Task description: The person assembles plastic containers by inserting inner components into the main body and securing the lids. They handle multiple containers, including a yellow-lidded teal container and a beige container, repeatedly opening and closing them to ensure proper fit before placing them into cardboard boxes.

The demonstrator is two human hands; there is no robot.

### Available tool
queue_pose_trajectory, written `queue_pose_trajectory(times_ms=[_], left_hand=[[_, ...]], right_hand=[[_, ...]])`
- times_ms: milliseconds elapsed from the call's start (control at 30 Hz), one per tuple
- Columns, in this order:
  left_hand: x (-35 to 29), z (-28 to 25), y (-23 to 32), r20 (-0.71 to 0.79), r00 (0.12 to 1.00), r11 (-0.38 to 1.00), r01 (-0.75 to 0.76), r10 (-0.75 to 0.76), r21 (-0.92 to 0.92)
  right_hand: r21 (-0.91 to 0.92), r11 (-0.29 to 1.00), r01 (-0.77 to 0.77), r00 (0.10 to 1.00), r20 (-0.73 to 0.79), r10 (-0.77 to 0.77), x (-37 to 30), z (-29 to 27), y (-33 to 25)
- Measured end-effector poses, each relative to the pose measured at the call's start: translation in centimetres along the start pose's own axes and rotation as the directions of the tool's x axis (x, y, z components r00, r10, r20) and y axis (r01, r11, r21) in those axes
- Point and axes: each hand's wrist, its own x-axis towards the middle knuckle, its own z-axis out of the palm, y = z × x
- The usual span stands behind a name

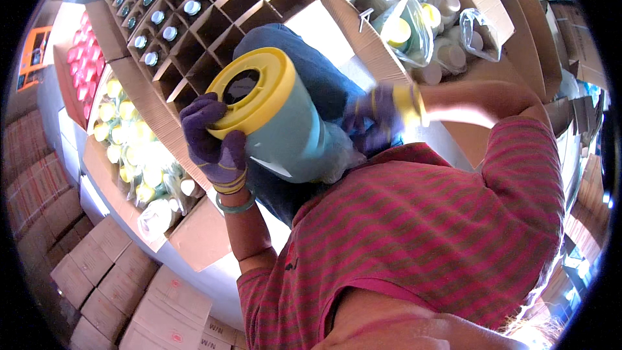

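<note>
Blue tub [285, 136] btwn hands [376, 118], L [210, 136] on ylw rim [278, 78]

right grip [378, 115] blurred, divided carton [264, 15] cut off at top

Smooth, softly glossy plastic in the tub [282, 126]; thin, crinkled, shiny clear plastic in the film [342, 153] at one end; matt cloth in the gloves [217, 136], striped shirt [421, 207] and denim trousers [324, 68]; dull cardboard in the divider [223, 23] and stacked boxes [170, 311].
</note>
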Motion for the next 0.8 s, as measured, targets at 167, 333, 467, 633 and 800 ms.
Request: queue_pose_trajectory(times_ms=[167,333,467,633,800], left_hand=[[0.5,-0.2,-0.2,0.01,1.0,0.993,-0.03,0.029,0.11],[-1.0,-2.7,0.3,-0.049,0.998,0.992,0.048,-0.042,0.12],[-0.8,-3.5,0.3,-0.002,0.999,0.994,0.045,-0.045,0.097],[5.5,-4.2,-0.9,0.349,0.863,0.917,0.398,-0.365,-0.026],[11.6,-3.9,-7.0,0.342,0.939,0.966,-0.055,-0.036,0.254]], right_hand=[[-0.025,0.998,-0.06,0.974,-0.219,0.053,3.6,7.2,3.1],[0.532,0.654,0.537,0.659,-0.749,0.068,2.5,-10.7,1.1],[0.177,0.96,0.217,0.305,-0.946,0.105,5.3,-19.9,0.7],[0.015,0.988,0.151,0.541,-0.838,-0.07,11.7,-21.0,-0.1],[-0.34,0.931,0.134,0.656,-0.674,-0.34,19.1,-18.9,-7.4]])
